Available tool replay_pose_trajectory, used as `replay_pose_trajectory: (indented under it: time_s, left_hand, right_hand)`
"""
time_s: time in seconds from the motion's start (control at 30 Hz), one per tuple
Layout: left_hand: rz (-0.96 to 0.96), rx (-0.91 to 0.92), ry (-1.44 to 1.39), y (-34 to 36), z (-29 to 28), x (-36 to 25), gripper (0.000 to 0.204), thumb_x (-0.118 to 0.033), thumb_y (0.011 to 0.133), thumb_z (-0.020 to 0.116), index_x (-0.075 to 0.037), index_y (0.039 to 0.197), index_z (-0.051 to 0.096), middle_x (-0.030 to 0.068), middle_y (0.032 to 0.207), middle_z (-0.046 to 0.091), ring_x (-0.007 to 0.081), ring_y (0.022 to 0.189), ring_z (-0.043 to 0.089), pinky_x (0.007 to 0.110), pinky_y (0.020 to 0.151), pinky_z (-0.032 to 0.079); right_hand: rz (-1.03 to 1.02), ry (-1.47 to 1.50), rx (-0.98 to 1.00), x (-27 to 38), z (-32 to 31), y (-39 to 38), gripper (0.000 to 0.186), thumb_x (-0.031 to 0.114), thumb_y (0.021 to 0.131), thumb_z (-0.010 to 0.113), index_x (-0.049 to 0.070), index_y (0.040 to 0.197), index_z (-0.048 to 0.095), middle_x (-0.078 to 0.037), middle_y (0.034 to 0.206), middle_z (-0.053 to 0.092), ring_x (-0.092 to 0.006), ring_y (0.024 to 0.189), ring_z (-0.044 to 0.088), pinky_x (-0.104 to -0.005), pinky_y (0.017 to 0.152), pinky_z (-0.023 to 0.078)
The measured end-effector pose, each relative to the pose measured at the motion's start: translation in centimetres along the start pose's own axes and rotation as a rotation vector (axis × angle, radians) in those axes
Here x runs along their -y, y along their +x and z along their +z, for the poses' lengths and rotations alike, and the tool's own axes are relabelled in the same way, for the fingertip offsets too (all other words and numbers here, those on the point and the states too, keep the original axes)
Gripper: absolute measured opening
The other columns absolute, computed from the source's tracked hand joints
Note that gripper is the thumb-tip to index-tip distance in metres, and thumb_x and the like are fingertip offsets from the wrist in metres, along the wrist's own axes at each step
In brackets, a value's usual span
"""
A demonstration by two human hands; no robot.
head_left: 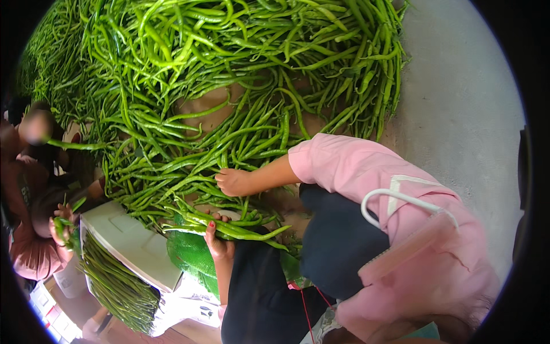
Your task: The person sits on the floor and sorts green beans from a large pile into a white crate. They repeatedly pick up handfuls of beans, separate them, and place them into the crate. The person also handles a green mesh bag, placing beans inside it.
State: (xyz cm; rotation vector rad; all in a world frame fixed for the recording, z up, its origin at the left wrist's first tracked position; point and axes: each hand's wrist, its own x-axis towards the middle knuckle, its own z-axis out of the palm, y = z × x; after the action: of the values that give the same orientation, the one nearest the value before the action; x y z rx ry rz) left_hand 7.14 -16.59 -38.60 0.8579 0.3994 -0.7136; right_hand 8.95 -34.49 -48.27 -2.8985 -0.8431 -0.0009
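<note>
Long green chili peppers (246, 132) lie in a broad heap in front of me. My left hand (217, 241), its nails painted red, comes up from below and holds a small bunch of chili peppers (240, 227) over my dark-clad lap. My right hand (232, 182) reaches in from the right out of a pink sleeve (349, 160). Its fingers are curled together at the near part of the heap, around what looks like a chili pepper; the fingertips are partly hidden.
Left of my lap stands a white box (129, 238) with chili peppers (114, 281) lined up inside. Green netting (195, 258) lies beside it. At the far left another person's hand (62, 226) holds some peppers. Grey floor (458, 103) stretches along the right.
</note>
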Motion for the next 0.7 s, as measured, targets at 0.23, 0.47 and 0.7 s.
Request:
replay_pose_trajectory:
  time_s: [0.23,0.47,0.7]
  left_hand:
    - [-0.059,-0.011,-0.109,0.3,-0.3,0.1,0.051,-0.019,0.076,0.061,-0.009,0.121,0.039,0.0093,0.110,0.052,0.0214,0.089,0.052,0.036,0.083,0.041]
    - [-0.030,0.033,-0.072,0.6,-1.2,0.4,0.052,-0.016,0.077,0.059,-0.010,0.125,0.037,0.0099,0.113,0.052,0.0229,0.101,0.050,0.040,0.092,0.039]
    - [-0.005,0.061,-0.044,0.0,-0.2,0.2,0.049,-0.017,0.077,0.060,-0.011,0.121,0.040,0.0082,0.103,0.055,0.0260,0.097,0.051,0.045,0.085,0.043]
  right_hand:
    - [0.802,1.429,-0.386,-1.3,-7.7,-0.5,0.015,0.018,0.077,0.057,0.004,0.081,0.056,-0.013,0.074,0.060,-0.0261,0.069,0.060,-0.0366,0.058,0.046]
    - [0.405,1.150,-0.246,-0.5,-8.5,-1.6,0.023,0.022,0.073,0.059,0.006,0.057,0.055,-0.014,0.058,0.054,-0.0272,0.053,0.055,-0.0407,0.053,0.040]
    - [0.480,-0.095,0.112,-16.9,-2.5,-2.3,0.017,0.013,0.066,0.056,0.015,0.082,0.063,-0.005,0.090,0.059,-0.0218,0.089,0.053,-0.0370,0.077,0.039]
